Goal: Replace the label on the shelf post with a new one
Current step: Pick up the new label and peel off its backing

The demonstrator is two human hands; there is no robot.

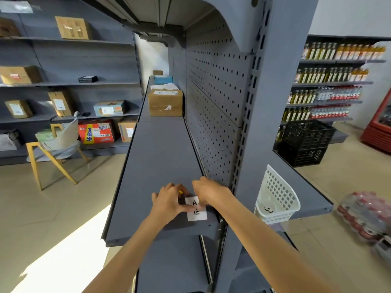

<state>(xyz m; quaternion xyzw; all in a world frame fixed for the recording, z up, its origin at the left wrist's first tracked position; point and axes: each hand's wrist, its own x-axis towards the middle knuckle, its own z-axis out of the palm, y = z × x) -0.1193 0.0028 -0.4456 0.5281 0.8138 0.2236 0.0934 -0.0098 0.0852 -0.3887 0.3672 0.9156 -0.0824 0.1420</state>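
A white paper label [196, 210] with handwritten black marks, an "A" above a second character, lies on the near end of the grey shelf [156, 166]. My left hand [169, 199] grips its left edge with thumb and fingers, and a small yellow object shows just behind those fingers. My right hand [208, 191] pinches the label's upper right edge. The grey slotted shelf post [245, 144] rises just right of my hands. No label is visible on the post itself.
A white plastic basket [277, 199] stands on the shelf right of the post. A cardboard box [165, 102] sits farther back on my shelf. Black crates [306, 142], bottle shelves and a shrink-wrapped bottle pack [364, 216] are at right; a chair [57, 144] at left.
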